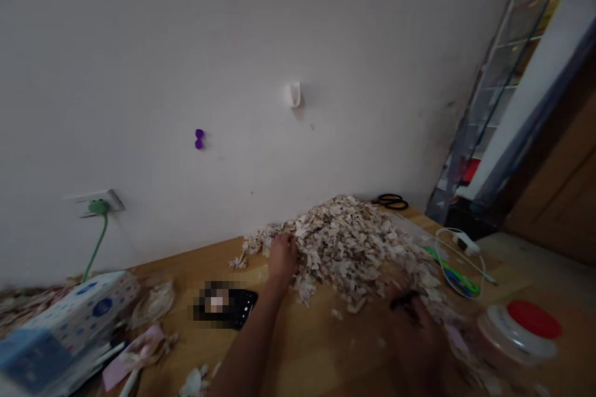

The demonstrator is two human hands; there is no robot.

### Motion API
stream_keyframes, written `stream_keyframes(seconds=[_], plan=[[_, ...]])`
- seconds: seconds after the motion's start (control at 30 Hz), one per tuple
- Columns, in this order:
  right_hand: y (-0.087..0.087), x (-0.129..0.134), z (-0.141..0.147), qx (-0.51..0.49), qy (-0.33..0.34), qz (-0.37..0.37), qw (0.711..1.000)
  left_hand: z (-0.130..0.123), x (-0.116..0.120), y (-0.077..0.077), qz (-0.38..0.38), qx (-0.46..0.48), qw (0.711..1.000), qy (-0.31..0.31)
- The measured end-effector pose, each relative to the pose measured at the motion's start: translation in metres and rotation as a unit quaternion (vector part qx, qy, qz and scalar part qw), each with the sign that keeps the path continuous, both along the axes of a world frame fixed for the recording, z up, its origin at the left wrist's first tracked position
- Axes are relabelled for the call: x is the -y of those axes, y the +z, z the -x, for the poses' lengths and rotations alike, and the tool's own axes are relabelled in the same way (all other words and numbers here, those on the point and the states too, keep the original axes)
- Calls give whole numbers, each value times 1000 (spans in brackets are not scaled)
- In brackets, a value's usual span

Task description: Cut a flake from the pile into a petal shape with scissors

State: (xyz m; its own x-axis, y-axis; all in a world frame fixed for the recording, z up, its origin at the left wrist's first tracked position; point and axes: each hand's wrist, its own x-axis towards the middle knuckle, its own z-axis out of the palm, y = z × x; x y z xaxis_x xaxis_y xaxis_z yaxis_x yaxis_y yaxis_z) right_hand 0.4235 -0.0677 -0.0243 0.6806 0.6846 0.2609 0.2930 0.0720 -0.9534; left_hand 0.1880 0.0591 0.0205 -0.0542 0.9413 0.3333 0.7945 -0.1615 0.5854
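Note:
A large heap of pale, dry, flaky pieces (344,242) lies against the wall on the wooden table (321,347). At the heap's left edge is my left hand (282,257), its fingers curled into the pieces; what they pinch is hidden. My right hand (419,329) is near the heap's front right side, blurred and in shadow. It is closed around a small dark object (404,299), whose kind is too unclear to name. Several loose flakes lie on the wood between the hands.
Left stand a phone (244,308), a tissue box (93,310) and a crumpled clear plastic bag (156,301). Black-handled scissors (392,201) lie behind the heap. On the right are a white cable (437,239), green-and-blue scissors (459,279) and a red-lidded jar (516,335).

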Motion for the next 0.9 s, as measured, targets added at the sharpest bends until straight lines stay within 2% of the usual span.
stream_keyframes(seconds=[0.1, 0.2, 0.3, 0.4, 0.6, 0.7, 0.77, 0.83, 0.9], plan=[[-14, 1, 14, -11, 85, -36, 996, 2, -38, -6, 20, -87, 996, -13], [-19, -3, 23, -32, 136, -15, 990, -2, -57, -15, 43, -89, 995, -14], [-18, -5, 24, -15, 138, 13, 990, -3, -64, -23, 38, -63, 997, -15], [-17, -6, 23, 18, 156, 9, 987, 0, -68, -25, 21, -23, 999, -18], [-35, -10, 19, 34, 167, 10, 985, 1, -73, -14, 6, 89, 996, -3], [-48, -13, 14, 53, 196, -2, 979, 1, -50, -11, 3, 153, 988, 12], [-53, -14, 11, 65, 231, -10, 971, 4, -13, -19, 8, 220, 975, 17], [-53, -11, 12, 92, 271, -4, 958, 8, 35, -36, 49, 426, 903, 16], [-50, -4, 19, 133, 313, 11, 940, 13, 85, -56, 79, 561, 821, 65]])
